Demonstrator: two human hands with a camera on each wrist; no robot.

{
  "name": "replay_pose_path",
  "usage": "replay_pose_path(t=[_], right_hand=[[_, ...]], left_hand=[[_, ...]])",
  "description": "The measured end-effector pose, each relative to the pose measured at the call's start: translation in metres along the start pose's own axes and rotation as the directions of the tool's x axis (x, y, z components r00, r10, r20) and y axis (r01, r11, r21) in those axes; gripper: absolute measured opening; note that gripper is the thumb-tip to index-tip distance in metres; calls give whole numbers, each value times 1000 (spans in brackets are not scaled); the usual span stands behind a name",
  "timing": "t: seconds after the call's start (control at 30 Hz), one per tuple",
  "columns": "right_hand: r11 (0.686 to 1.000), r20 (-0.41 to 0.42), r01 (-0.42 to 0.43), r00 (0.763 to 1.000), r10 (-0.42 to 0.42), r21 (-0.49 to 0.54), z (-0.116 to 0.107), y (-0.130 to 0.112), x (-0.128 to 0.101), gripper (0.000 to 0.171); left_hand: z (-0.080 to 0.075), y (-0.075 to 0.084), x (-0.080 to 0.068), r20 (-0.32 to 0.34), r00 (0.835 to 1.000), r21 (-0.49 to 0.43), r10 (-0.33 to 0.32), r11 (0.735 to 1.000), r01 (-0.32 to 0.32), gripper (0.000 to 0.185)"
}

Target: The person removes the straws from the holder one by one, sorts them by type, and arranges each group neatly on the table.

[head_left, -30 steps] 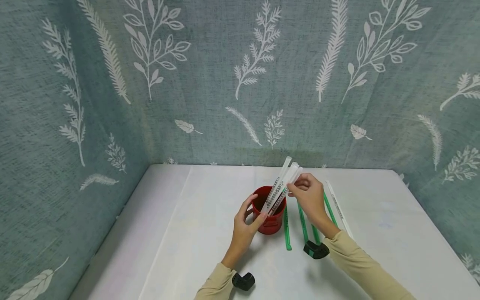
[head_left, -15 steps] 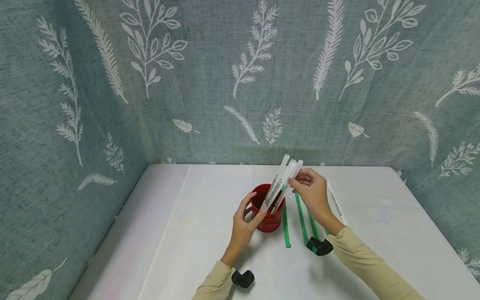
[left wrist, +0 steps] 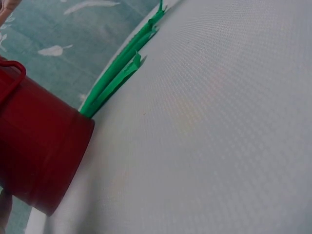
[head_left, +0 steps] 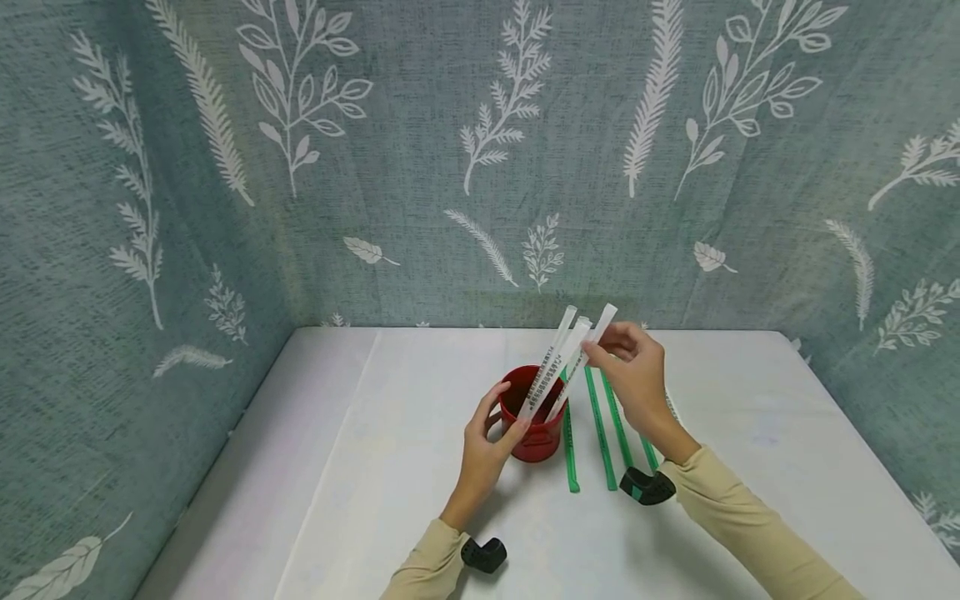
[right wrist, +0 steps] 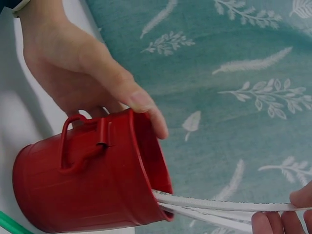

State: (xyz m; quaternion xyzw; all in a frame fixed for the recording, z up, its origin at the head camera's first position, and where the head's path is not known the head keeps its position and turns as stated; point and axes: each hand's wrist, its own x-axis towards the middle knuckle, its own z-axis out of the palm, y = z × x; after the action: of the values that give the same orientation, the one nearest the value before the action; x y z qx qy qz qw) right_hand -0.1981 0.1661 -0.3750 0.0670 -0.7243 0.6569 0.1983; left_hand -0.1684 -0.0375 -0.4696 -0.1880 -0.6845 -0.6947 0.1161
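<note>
Two arms in tan sleeves reach in from the lower edge of the frame. The left hand (head_left: 487, 446) curls at centre, thumb raised; the right hand (head_left: 636, 379), right of centre, pinches with its fingers (head_left: 600, 354).

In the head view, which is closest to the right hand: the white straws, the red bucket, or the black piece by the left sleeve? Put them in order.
From the right hand:
1. White straws: pinched in its fingertips, leaning out of the bucket.
2. Red bucket: just to its left, gripped by the left hand.
3. Black piece: near edge, by the left sleeve, farthest.
</note>
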Motion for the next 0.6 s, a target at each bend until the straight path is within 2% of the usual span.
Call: replay_pose_path(t=[0.37, 0.6], right_hand=[[993, -31, 52, 998, -49, 104, -4, -15, 6, 26], [989, -51, 102, 994, -97, 108, -10, -25, 8, 27]], left_hand=[[-1, 0, 0, 2, 1000, 9, 3, 1000, -3, 54], [-1, 1, -1, 1, 1000, 7, 11, 1000, -11, 55]])
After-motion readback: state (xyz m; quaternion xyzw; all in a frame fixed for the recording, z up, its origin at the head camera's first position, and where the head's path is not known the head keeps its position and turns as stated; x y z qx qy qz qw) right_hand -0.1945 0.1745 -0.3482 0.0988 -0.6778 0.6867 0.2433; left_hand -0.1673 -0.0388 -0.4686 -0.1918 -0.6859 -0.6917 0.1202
